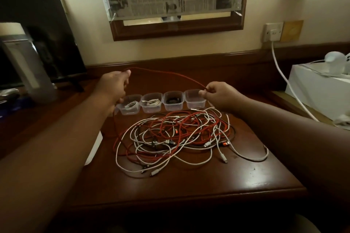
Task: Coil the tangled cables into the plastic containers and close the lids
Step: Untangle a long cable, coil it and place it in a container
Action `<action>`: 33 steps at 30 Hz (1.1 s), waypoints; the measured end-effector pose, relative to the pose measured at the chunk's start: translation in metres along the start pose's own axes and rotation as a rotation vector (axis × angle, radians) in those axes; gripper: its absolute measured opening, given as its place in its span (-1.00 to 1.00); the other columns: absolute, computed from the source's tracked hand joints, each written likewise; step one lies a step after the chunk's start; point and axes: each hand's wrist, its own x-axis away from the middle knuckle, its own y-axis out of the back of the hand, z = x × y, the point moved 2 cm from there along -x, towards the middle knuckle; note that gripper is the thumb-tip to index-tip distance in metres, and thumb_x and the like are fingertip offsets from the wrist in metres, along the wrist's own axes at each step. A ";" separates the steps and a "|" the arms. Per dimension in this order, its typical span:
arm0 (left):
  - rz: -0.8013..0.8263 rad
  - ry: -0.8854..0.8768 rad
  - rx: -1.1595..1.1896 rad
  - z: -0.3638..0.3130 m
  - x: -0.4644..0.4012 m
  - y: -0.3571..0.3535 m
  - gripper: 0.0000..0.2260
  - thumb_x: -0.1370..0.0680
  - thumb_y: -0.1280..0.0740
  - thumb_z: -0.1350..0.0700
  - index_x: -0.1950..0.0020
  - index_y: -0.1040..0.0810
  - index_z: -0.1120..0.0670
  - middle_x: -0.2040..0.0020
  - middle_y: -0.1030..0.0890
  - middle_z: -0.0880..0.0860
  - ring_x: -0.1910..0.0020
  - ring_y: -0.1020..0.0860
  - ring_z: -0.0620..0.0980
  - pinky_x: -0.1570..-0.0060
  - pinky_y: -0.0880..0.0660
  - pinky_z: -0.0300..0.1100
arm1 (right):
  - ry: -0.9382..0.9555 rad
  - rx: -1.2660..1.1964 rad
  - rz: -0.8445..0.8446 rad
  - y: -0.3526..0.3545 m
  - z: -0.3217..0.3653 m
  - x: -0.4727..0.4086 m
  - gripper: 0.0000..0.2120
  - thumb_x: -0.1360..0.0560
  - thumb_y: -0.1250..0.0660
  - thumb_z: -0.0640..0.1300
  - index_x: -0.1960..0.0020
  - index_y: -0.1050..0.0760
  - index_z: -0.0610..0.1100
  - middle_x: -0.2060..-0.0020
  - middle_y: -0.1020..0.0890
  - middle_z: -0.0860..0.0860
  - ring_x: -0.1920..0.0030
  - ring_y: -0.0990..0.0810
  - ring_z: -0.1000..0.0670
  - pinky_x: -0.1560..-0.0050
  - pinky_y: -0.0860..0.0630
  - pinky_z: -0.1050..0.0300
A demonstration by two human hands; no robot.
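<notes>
My left hand (114,86) and right hand (220,96) each pinch the same thin red braided cable (170,74), which arcs between them above the row of four small clear plastic containers (171,101).

Just under my left fingers, the first two tubs each hold a coiled white cable; the third holds a dark coil; the fourth, right below my right fingertips (202,92), looks empty. I see no lids in view, so none are closed.

I judge the job under halfway done. The big tangle of red, white and black cables (176,136) lies nearer me than both hands, on the dark polished wooden table (246,176).

Room is tight beyond my fingers: the tubs sit near the raised wooden back ledge. Bare tabletop lies nearer me and to my right, before the edge.
</notes>
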 end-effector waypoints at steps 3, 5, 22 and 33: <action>0.197 0.081 0.203 -0.017 0.018 -0.006 -0.71 -0.65 -0.18 0.01 0.25 -0.40 0.04 0.48 -0.20 -0.06 0.58 -0.13 -0.14 0.57 -0.04 -0.30 | -0.099 -0.222 0.076 -0.005 0.014 0.009 -0.69 -0.60 -0.25 0.11 0.03 -0.52 -0.15 0.34 -0.47 0.00 0.40 -0.39 0.08 0.39 -0.35 0.20; 0.296 0.131 0.416 -0.030 0.034 -0.017 -0.74 -0.65 -0.15 0.05 0.21 -0.43 0.06 0.46 -0.19 -0.05 0.57 -0.12 -0.14 0.56 -0.02 -0.31 | -0.070 -0.355 0.189 -0.011 0.031 0.018 -0.72 -0.56 -0.33 0.09 -0.03 -0.52 -0.14 0.30 -0.49 0.00 0.38 -0.40 0.08 0.37 -0.37 0.21; 0.389 -0.303 0.230 -0.037 0.117 -0.045 -0.87 -0.59 -0.36 0.10 -0.05 -0.67 0.09 0.02 -0.71 0.05 -0.04 -0.68 -0.02 -0.09 -0.58 -0.11 | -0.249 -0.832 0.230 -0.017 0.071 0.045 -0.67 -0.67 -0.14 0.03 0.18 -0.43 -0.12 0.38 -0.49 -0.02 0.36 -0.49 0.01 0.32 -0.48 0.13; 0.640 -0.259 -0.028 0.037 0.130 -0.107 -0.79 -0.55 -0.41 0.06 -0.15 -0.49 -0.03 0.13 -0.66 0.05 0.15 -0.65 -0.04 0.10 -0.58 -0.15 | -0.166 -1.076 -0.045 0.012 0.085 0.031 -0.60 -0.66 -0.08 0.17 0.25 -0.35 -0.05 0.51 -0.31 0.09 0.52 -0.24 0.09 0.44 -0.21 0.17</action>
